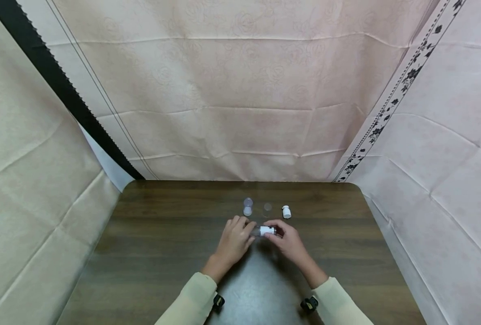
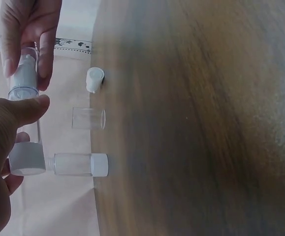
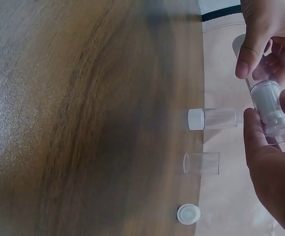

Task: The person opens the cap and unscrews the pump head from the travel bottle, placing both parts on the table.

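Observation:
In the head view my left hand (image 1: pixel 235 240) and my right hand (image 1: pixel 288 240) meet at a clear cylindrical bottle with a white band (image 1: pixel 267 230), held sideways above the table. My right hand (image 3: pixel 275 167) pinches the part with the white section (image 3: pixel 268 101) between thumb and fingers. The left hand (image 2: pixel 4 132) grips the other end, its thumb close to the clear rim; a wide white cap (image 2: pixel 27 158) shows beside its fingers in the left wrist view. Whether the clear parts are joined, I cannot tell.
Beyond my hands on the wooden table (image 1: pixel 163 234) stand a clear bottle with a white end (image 1: pixel 247 207), a clear open cylinder (image 1: pixel 267 208) and a small white nozzle piece (image 1: pixel 287 211). Pale cloth (image 1: pixel 232 90) hangs behind the table's far edge and along both sides.

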Action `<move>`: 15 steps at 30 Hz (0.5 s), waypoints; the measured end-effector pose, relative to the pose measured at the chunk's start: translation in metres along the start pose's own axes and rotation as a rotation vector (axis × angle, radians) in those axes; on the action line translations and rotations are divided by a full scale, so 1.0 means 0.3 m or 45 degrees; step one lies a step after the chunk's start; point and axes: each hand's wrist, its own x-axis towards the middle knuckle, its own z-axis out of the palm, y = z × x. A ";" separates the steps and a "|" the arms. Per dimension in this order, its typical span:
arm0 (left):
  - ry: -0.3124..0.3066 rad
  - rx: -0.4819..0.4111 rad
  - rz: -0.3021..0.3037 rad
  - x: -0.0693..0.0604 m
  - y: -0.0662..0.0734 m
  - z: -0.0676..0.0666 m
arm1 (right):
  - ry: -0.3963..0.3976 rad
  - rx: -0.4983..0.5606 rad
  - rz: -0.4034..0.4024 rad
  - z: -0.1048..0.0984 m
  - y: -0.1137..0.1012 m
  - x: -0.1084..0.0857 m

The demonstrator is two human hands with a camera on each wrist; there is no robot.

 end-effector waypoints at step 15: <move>-0.025 -0.068 -0.038 -0.011 -0.012 0.003 | 0.021 0.059 -0.093 -0.057 0.020 -0.004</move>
